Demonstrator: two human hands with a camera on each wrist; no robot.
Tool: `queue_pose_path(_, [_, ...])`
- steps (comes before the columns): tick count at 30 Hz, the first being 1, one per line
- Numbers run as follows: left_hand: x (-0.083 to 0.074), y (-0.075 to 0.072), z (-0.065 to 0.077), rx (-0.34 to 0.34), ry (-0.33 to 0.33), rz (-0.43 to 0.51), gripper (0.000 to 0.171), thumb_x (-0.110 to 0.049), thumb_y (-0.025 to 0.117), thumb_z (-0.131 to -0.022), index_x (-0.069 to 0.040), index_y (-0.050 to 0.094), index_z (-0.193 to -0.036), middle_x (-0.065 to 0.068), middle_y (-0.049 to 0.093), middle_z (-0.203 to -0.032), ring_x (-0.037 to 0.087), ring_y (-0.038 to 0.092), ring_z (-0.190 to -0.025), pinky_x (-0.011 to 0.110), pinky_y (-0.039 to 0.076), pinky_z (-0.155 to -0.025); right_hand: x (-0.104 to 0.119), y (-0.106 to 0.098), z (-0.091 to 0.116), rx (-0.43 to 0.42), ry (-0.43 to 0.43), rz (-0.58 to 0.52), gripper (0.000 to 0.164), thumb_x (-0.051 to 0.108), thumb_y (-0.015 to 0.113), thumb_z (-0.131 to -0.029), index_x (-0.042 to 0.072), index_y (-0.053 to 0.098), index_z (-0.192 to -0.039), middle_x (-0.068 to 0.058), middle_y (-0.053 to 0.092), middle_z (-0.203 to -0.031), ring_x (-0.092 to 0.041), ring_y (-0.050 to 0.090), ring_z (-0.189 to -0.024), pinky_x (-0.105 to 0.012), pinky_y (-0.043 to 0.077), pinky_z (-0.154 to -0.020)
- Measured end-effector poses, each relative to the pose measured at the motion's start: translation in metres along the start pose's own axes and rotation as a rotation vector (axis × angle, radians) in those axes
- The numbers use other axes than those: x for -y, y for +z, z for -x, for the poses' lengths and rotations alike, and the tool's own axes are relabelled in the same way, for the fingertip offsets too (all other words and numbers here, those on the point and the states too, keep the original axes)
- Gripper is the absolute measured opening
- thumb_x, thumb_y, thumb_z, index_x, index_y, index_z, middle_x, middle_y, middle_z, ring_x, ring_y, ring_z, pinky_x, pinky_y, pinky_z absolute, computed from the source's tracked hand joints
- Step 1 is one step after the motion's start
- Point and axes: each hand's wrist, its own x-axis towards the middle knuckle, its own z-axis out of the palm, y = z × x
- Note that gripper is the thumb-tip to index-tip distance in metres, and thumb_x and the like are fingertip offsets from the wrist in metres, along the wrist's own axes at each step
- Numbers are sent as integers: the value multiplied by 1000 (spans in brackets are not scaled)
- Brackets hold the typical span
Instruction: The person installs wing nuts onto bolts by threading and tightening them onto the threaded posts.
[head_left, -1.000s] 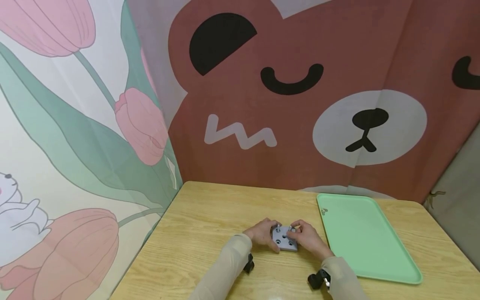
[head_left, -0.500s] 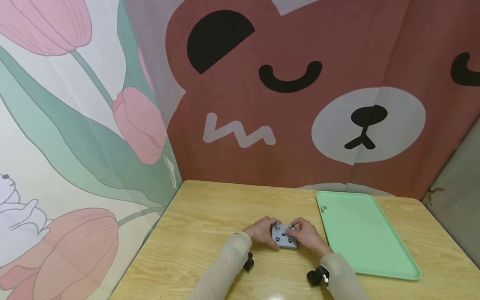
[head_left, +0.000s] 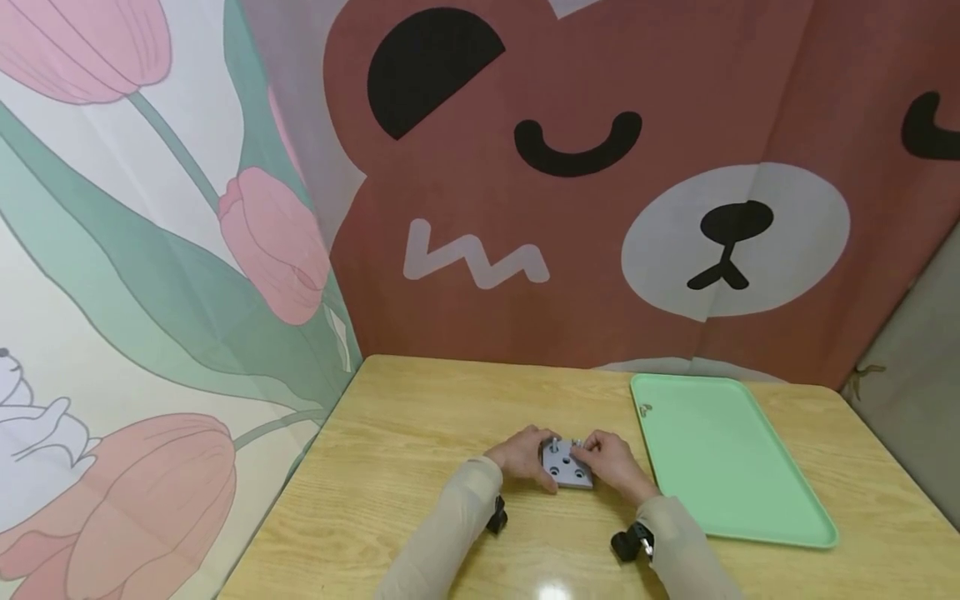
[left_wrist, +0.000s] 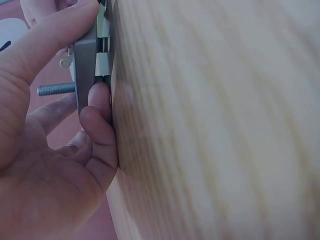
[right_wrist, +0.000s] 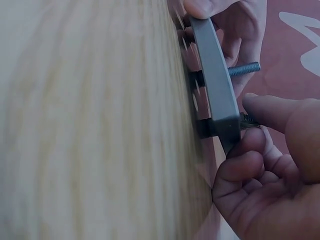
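Observation:
A grey metal plate (head_left: pixel 567 465) with several holes lies flat near the table's middle. Dark bolt heads (right_wrist: pixel 205 128) show beneath it. My left hand (head_left: pixel 523 456) grips its left edge, thumb on the near side and fingers on the far side. One threaded bolt (left_wrist: pixel 56 89) stands up bare at the far left corner. At the far right corner my right hand (head_left: pixel 611 462) pinches a small metal piece on a second bolt (right_wrist: pixel 247 119). It looks like a wing nut (left_wrist: pixel 66 61); the fingers partly hide it.
A light green tray (head_left: pixel 738 467) lies to the right of my right hand, with a small mark or item (head_left: pixel 645 410) at its far left corner, too small to tell. The wooden table (head_left: pixel 420 408) meets a bear-print curtain (head_left: pixel 480 325) at the back.
My right fingertips have worked at the far right bolt, and less of its shaft shows now. The left hand keeps its grip on the plate. The head view has shifted slightly.

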Motion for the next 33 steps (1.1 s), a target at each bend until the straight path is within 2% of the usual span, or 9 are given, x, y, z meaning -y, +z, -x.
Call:
queue_pose_path(4, [0,-1,-1,1,2,1,80,-33,89,-63,-22,52,-132,-4,46,-108,8,46,-86,26,40,-80,1,-1,1,10,-16,-1,12,12,68,-84,5,57,-82,-3,54,-74,-16,49,-67,-29,39,-59])
queue_pose_path(8, [1,-1,-1,4,6,8,80,-32,89,-63,-20,52,-133,-4,46,-106,9,45,-85,25,39,-80,1,-1,1,27,-11,-24,2,3,61,-83,3,60,-86,-4,58,-80,-17,51,-70,-30,41,-60])
queue_pose_path(10, [1,-1,-1,4,6,13,80,-31,89,-63,-20,52,-133,-4,46,-105,9,45,-85,25,39,-79,0,-1,0,37,-3,-37,4,2,57,-85,2,61,-86,-4,59,-83,-17,51,-71,-30,42,-61])
queue_pose_path(14, [0,-1,-2,5,4,24,80,-31,89,-63,-19,52,-132,-5,46,-105,8,45,-86,24,39,-80,0,-2,-1,40,0,-28,4,6,60,-86,2,59,-88,-4,57,-80,-16,50,-69,-29,41,-60])
queue_pose_path(18, [-1,-1,-2,8,-7,25,80,-31,89,-63,-20,52,-132,-4,46,-105,9,46,-85,25,39,-79,0,-2,-1,28,4,-18,21,11,66,-85,2,54,-100,-5,52,-71,-16,47,-61,-29,38,-55])
queue_pose_path(21, [-1,-1,-2,9,-11,18,80,-32,89,-63,-21,52,-133,-4,46,-105,9,46,-84,25,40,-78,0,-3,-2,26,-3,-9,26,14,67,-85,3,54,-106,-5,52,-67,-16,46,-56,-29,36,-52])
queue_pose_path(26, [-1,-2,-2,15,-9,13,80,-33,89,-64,-21,51,-133,-4,46,-106,9,46,-85,25,40,-79,0,-2,-1,24,-3,12,20,15,68,-85,4,57,-98,-5,53,-67,-16,47,-57,-30,36,-53])
queue_pose_path(33, [-1,-1,-2,15,-5,17,79,-32,89,-64,-21,52,-133,-4,46,-106,9,45,-85,25,39,-80,1,-2,0,9,-4,43,20,16,69,-85,4,56,-95,-5,52,-70,-16,47,-60,-30,37,-55])
